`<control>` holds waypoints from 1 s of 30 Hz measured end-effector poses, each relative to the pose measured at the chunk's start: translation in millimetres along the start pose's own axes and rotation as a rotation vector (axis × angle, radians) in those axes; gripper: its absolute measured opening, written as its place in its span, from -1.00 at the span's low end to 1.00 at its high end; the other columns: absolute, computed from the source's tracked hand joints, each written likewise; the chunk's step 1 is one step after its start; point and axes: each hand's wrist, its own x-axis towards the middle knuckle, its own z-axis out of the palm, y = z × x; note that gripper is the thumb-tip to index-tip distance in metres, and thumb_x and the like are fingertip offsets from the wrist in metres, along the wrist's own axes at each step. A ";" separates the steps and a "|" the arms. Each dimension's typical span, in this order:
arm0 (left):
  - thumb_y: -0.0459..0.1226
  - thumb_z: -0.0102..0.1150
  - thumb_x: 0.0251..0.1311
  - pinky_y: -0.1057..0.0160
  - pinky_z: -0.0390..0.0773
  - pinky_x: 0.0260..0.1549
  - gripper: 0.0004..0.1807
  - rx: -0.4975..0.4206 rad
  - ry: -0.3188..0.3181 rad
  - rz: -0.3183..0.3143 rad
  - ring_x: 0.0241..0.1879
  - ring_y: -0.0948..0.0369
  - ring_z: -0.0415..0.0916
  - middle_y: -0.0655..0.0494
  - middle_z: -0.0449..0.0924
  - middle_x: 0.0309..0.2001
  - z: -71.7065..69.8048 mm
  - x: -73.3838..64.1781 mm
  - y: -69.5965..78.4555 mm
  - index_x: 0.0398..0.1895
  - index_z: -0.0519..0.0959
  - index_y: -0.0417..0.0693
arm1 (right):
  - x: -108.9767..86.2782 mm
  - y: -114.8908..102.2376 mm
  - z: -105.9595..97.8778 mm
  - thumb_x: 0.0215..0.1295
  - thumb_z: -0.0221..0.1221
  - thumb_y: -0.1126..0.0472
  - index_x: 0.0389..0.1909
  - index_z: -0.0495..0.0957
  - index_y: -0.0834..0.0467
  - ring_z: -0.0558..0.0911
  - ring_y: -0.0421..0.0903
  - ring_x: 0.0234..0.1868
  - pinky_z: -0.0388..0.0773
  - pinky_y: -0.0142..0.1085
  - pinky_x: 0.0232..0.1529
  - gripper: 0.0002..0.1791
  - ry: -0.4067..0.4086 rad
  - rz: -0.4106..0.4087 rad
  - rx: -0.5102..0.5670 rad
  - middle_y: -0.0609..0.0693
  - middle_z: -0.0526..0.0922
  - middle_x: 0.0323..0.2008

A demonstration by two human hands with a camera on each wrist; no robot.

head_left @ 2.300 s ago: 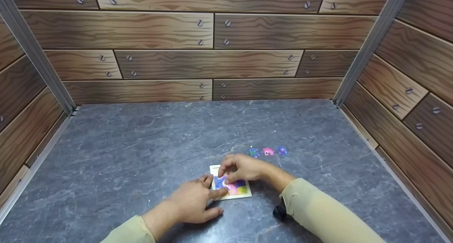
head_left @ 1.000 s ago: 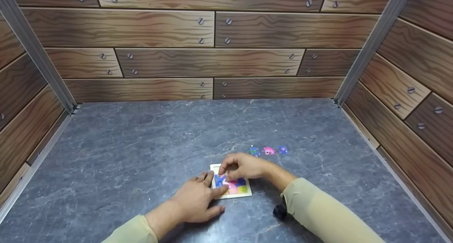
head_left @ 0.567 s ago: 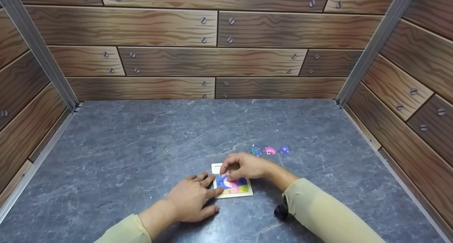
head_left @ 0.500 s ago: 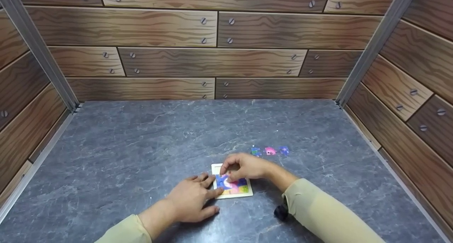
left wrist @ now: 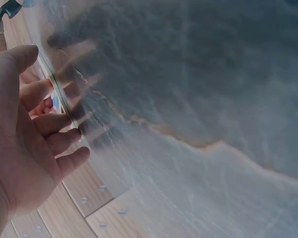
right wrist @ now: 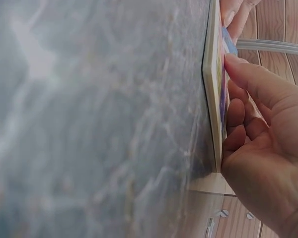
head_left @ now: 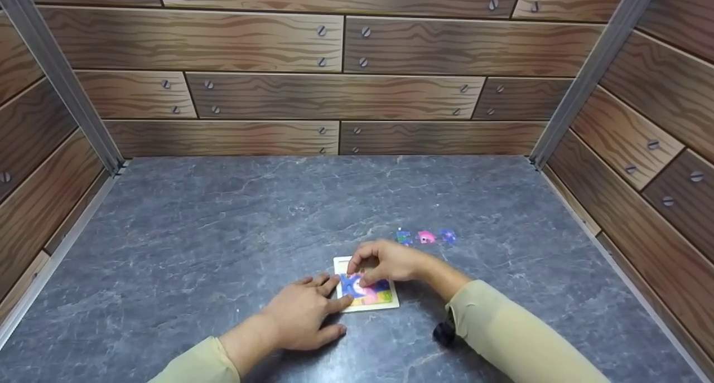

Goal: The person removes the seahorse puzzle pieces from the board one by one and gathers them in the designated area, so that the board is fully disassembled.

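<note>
A small jigsaw puzzle in a pale wooden tray [head_left: 371, 309] lies flat at the front middle of the table, its picture blue, pink and yellow. My right hand [head_left: 390, 260] reaches over it from the right, thumb and index finger pinching a blue puzzle piece [right wrist: 230, 43] that stands slightly raised in the right wrist view. Spread fingers of my left hand [head_left: 301, 316] rest on the tray's left edge, the index fingertip over its lower left part. The right hand hides the upper right of the puzzle.
Beyond the right hand lie three loose pieces in a row: a blue-green one [head_left: 404, 237], a pink one with an eye [head_left: 426, 237] and a blue one [head_left: 447, 236]. Wood-patterned walls [head_left: 268, 96] enclose the grey marbled table [head_left: 223, 216] at back and sides.
The left index finger has drawn back a little to the left from the puzzle's middle. The right hand keeps its pinch over the tray almost in place. The loose pieces are unmoved.
</note>
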 end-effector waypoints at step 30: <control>0.19 0.04 0.51 -0.10 0.49 0.33 -0.37 -0.019 -0.012 -0.005 0.43 -0.18 0.43 -0.30 0.41 0.46 -0.8 2.1 1.3 0.53 0.50 0.21 | 0.5 -1.6 3.5 0.22 0.42 0.43 -0.05 0.79 0.18 0.63 -0.22 -0.19 0.58 -0.40 -0.14 -0.72 0.026 0.037 0.050 -0.13 0.72 -0.25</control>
